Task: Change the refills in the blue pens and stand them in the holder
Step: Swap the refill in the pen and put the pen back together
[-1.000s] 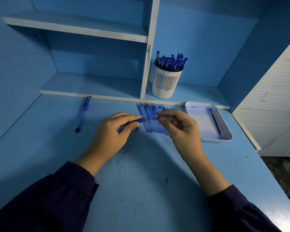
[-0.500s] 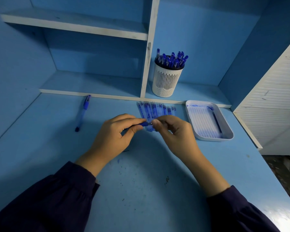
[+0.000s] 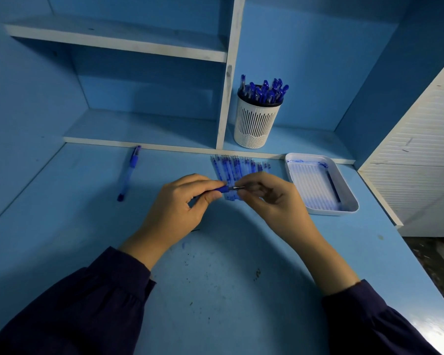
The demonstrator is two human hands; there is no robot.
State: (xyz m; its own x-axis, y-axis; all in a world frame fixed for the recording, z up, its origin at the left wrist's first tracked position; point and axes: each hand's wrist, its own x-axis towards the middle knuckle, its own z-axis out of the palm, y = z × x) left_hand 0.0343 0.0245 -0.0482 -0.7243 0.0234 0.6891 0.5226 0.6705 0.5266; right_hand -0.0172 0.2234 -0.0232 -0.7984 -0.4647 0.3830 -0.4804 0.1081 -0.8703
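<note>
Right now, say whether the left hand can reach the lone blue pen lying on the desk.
Probably yes: bare desk lies between the left hand and the lone blue pen, though the hand grips another blue pen.

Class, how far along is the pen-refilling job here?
Done: a batch of pens stands in the holder. In hand: the left hand grips a pen, the right hand pinches its tip end. Left: a loose pen lies on the desk; refills lie behind the hands.

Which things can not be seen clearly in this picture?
- Head view: the left hand hides most of the pen.
- Head view: the right hand covers its front end and the refills' near ends.
- Head view: the pens in the holder overlap and are too small to count.
</note>
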